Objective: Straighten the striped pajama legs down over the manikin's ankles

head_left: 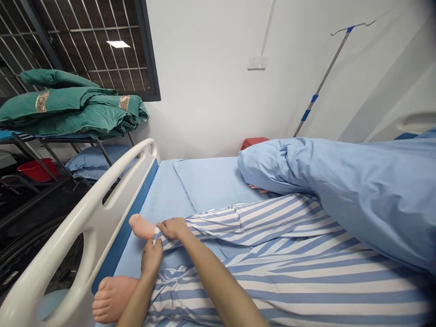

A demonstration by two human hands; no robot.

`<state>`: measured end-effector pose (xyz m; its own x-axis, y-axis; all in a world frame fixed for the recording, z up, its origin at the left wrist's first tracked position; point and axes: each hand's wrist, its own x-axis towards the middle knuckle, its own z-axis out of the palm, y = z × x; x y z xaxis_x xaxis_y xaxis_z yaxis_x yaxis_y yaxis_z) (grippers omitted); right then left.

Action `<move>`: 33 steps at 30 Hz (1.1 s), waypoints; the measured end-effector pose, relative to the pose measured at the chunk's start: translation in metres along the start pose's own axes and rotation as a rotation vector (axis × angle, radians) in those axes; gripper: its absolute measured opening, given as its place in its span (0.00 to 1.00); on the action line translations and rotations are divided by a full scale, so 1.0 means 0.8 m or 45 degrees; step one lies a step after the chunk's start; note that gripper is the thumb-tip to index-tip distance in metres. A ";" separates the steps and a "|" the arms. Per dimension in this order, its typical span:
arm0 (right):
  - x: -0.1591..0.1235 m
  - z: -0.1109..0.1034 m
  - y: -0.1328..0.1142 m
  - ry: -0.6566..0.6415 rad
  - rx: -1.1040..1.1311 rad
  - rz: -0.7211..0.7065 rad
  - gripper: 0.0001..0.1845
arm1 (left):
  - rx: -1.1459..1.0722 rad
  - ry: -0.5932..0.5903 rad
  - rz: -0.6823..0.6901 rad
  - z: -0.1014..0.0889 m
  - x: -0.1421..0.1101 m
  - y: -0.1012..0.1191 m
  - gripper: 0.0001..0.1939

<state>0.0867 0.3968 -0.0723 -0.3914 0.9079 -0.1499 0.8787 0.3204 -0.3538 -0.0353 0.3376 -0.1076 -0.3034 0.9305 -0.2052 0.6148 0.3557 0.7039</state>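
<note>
A white rail (97, 231) edges the blue bedsheet (204, 181) beneath striped trousers (265, 222).

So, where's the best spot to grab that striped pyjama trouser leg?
Grip the ankle hem of the striped pyjama trouser leg from the foot end: its loose open edge clears the bare foot, and the left hand and right hand hold it there.

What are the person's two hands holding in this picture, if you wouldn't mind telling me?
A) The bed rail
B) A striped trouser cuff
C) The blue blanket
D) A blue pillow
B: the left hand and right hand both grasp the striped cuff just above a bare foot.
</note>
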 end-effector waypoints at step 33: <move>-0.058 0.028 0.010 0.330 -0.015 -0.091 0.30 | 0.174 0.023 -0.015 0.009 0.018 -0.022 0.21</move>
<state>0.1059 0.3509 -0.0888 -0.3710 0.9212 0.1174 0.8550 0.3882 -0.3440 -0.0456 0.3454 -0.1281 -0.3234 0.9249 -0.1999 0.7043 0.3763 0.6019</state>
